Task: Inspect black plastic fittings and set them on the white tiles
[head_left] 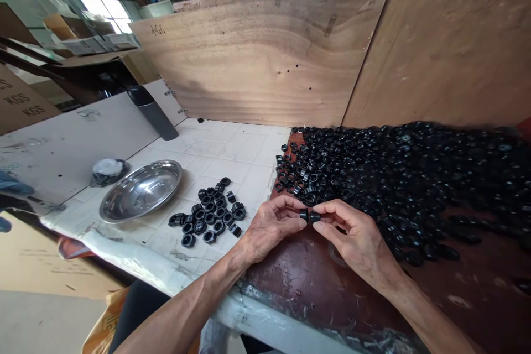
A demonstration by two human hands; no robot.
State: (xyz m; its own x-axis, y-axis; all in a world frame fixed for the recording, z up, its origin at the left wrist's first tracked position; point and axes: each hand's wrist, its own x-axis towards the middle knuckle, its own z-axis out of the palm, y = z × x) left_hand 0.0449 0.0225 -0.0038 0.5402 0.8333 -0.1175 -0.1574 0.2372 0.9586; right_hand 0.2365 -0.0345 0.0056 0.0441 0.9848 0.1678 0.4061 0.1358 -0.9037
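A steel bowl (141, 192) stood near a lidded bottle (154, 115) whose contents were hidden. Black rings (209, 215) clustered on the pale surface (219, 146). The left hand (269, 227) pinched one black part (304, 214) over the red-brown board (298, 276), just beside a second part (315, 216) the right hand (360, 235) gripped; black pieces (398, 177) lay heaped beyond.

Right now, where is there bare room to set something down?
The white tiles between the grey bottle, plywood board and small cluster of black rings are the widest bare patch. Dark red tabletop also shows bare between left hand, right hand and near edge. The right side is crowded by the big heap of black rings.
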